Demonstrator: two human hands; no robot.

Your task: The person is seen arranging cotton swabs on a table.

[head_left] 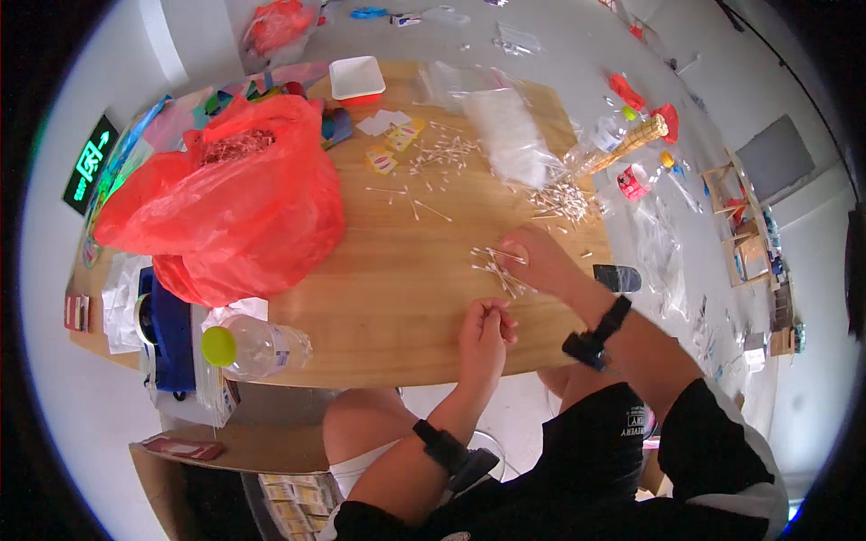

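Note:
My right hand (541, 260) is curled over the near right part of the wooden table, its fingers closed at a small cluster of cotton swabs (492, 266). Swab ends stick out to the left of the fingers; the fingertips themselves are partly hidden. Close to the table's front edge, my left hand (485, 338) is closed with thumb and fingers together, and whatever may be inside it is hidden. Beyond the right hand lies a heap of cotton swabs (566, 200). More swabs (442, 155) are scattered farther back, beside small yellow and white cards (404, 135).
A large red plastic bag (262, 203) fills the table's left side. Near it lies a clear bottle with a green cap (262, 347). At the back are a white tray (356, 79) and a clear bag of white material (510, 135). Bottles (636, 180) stand beyond the right edge.

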